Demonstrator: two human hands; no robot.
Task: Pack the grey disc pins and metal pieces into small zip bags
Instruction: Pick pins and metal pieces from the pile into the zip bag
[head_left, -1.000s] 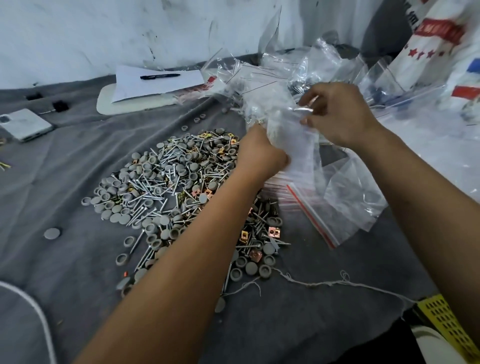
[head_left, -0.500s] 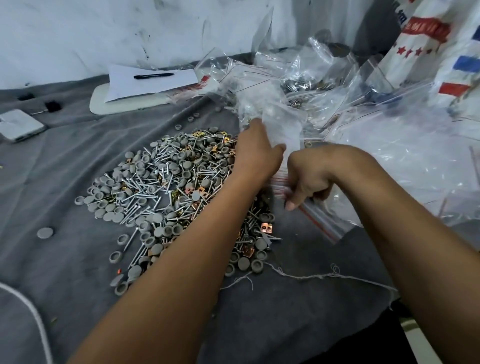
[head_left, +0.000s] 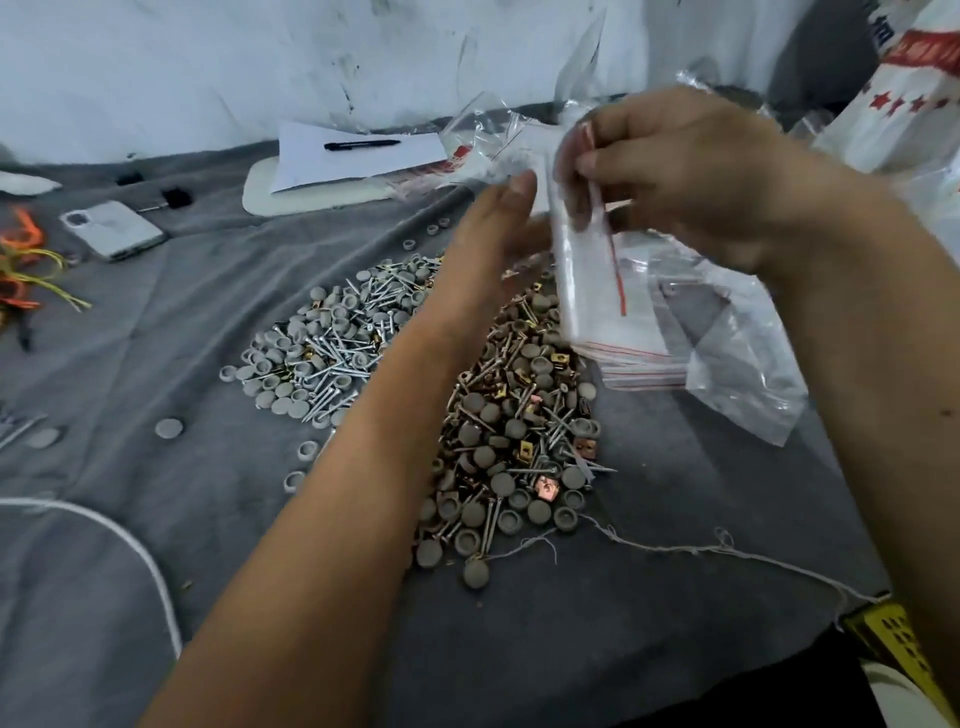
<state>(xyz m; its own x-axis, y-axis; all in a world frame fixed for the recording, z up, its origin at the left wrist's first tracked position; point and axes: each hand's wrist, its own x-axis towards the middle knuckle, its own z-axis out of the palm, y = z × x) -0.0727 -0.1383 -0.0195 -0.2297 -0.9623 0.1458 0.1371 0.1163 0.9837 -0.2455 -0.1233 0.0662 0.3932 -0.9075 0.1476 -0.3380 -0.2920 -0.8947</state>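
Note:
A heap of grey disc pins (head_left: 332, 358) mixed with screws and small copper-coloured metal pieces (head_left: 545, 486) lies on the grey cloth (head_left: 156, 519) in the middle of the head view. Above its far right side my right hand (head_left: 691, 176) pinches the red-striped mouth of a small clear zip bag (head_left: 592, 280), which hangs down empty. My left hand (head_left: 493, 234) is raised beside the bag with its fingers straight, touching the bag's left side. A flat stack of empty zip bags (head_left: 644, 364) lies under the hanging bag.
A pile of crumpled clear bags (head_left: 737, 332) spreads to the right. A sheet of paper (head_left: 353, 156) with a pen (head_left: 361, 145) sits at the back, a phone (head_left: 111, 228) at the left. A white cord (head_left: 135, 551) and a thin string (head_left: 675, 548) lie near the front.
My right hand rose from the bag stack with one small zip bag. My left hand opened and lifted beside it. The camera view shifted.

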